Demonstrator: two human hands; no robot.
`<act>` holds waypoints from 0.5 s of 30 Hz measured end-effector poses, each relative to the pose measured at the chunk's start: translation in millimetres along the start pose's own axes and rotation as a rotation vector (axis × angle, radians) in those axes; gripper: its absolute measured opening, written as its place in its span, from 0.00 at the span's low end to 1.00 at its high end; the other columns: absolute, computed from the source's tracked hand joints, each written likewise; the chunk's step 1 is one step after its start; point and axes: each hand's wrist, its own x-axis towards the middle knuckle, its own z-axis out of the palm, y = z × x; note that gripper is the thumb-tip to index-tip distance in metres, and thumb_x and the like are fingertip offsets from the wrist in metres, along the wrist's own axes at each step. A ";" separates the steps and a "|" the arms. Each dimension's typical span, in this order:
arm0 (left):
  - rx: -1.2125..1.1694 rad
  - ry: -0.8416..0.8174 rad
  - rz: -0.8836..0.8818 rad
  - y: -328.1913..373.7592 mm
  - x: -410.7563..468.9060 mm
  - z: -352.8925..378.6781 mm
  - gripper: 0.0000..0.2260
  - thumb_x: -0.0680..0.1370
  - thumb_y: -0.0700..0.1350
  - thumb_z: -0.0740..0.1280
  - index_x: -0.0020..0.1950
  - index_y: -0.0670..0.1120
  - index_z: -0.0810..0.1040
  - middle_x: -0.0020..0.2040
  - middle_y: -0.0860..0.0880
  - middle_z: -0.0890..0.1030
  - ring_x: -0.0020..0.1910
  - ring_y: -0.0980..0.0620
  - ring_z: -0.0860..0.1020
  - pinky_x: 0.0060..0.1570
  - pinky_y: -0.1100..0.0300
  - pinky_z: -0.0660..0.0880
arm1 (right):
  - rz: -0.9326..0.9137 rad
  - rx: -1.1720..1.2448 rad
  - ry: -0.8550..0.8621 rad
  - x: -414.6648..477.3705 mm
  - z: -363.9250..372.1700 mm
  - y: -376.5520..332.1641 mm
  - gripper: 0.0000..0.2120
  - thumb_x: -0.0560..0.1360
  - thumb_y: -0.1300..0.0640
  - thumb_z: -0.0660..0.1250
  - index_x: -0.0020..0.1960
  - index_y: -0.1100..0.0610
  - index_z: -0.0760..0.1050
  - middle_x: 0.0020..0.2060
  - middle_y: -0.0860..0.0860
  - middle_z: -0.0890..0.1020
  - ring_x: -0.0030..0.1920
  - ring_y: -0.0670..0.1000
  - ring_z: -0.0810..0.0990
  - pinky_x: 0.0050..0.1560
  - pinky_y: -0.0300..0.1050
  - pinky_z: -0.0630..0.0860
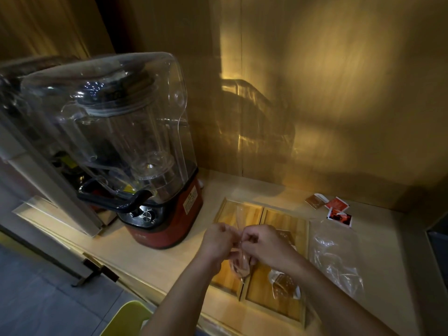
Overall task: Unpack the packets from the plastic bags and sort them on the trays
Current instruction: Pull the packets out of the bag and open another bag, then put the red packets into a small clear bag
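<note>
My left hand [215, 240] and my right hand [263, 246] meet over two wooden trays and both pinch the knotted top of a clear plastic bag [240, 263] that holds brown packets. The bag hangs above the left tray [244, 212]. On the right tray [288, 220] lies a brown packet [284, 284] near the front, and another brown packet [286, 235] shows just behind my right hand. An empty clear plastic bag [337, 258] lies crumpled on the counter to the right of the trays.
A red-based blender [135, 151] with a clear cover stands at the left on the wooden counter. Three loose packets [333, 208], brown and red, lie at the back right near the wall. A yellow-green chair [126, 318] sits below the counter edge.
</note>
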 end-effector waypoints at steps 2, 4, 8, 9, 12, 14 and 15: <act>-0.019 -0.016 -0.050 2.4 1.9 -2.6 0.08 0.76 0.33 0.61 0.39 0.41 0.77 0.37 0.42 0.81 0.35 0.50 0.80 0.32 0.60 0.78 | -0.022 -0.063 -0.044 -0.7 0.0 2.1 0.07 0.69 0.61 0.65 0.33 0.56 0.75 0.27 0.47 0.76 0.24 0.41 0.73 0.32 0.43 0.71; -0.061 0.002 -0.055 3.1 1.6 -4.3 0.10 0.76 0.32 0.62 0.37 0.40 0.78 0.32 0.44 0.81 0.30 0.51 0.79 0.28 0.62 0.77 | -0.033 -0.065 -0.054 -1.1 0.7 3.5 0.05 0.69 0.60 0.65 0.35 0.57 0.75 0.29 0.50 0.77 0.23 0.41 0.73 0.32 0.43 0.70; -0.144 0.025 -0.099 -1.9 4.3 -6.5 0.09 0.73 0.36 0.67 0.34 0.45 0.78 0.26 0.51 0.79 0.29 0.55 0.75 0.28 0.63 0.70 | -0.015 0.065 -0.006 -1.2 1.3 3.6 0.08 0.71 0.56 0.69 0.35 0.53 0.72 0.28 0.49 0.77 0.22 0.42 0.75 0.26 0.40 0.72; -0.171 -0.001 -0.131 -3.3 5.3 -7.2 0.08 0.72 0.39 0.69 0.33 0.47 0.78 0.27 0.52 0.78 0.32 0.55 0.74 0.30 0.61 0.69 | -0.006 0.088 0.012 -1.0 0.8 3.0 0.09 0.69 0.53 0.71 0.35 0.53 0.72 0.28 0.49 0.77 0.22 0.42 0.75 0.25 0.39 0.72; -0.235 -0.109 -0.196 -7.9 6.8 -8.0 0.11 0.71 0.44 0.72 0.28 0.50 0.77 0.28 0.53 0.76 0.36 0.55 0.71 0.35 0.60 0.66 | -0.010 0.084 0.024 1.8 1.1 2.9 0.10 0.69 0.51 0.72 0.35 0.52 0.72 0.26 0.48 0.77 0.22 0.41 0.75 0.26 0.41 0.72; -0.290 -0.159 -0.214 -11.6 8.4 -9.4 0.11 0.70 0.45 0.72 0.28 0.49 0.76 0.26 0.54 0.75 0.33 0.56 0.69 0.33 0.62 0.65 | -0.018 0.095 0.001 4.0 1.0 4.5 0.08 0.71 0.54 0.70 0.34 0.52 0.74 0.23 0.47 0.78 0.23 0.42 0.76 0.29 0.44 0.75; -0.317 -0.180 -0.220 -12.8 8.6 -10.9 0.10 0.69 0.46 0.73 0.29 0.50 0.76 0.27 0.53 0.74 0.33 0.56 0.68 0.32 0.62 0.65 | -0.017 0.112 -0.015 4.4 0.4 5.4 0.08 0.72 0.55 0.68 0.34 0.53 0.74 0.21 0.47 0.77 0.23 0.42 0.76 0.31 0.46 0.76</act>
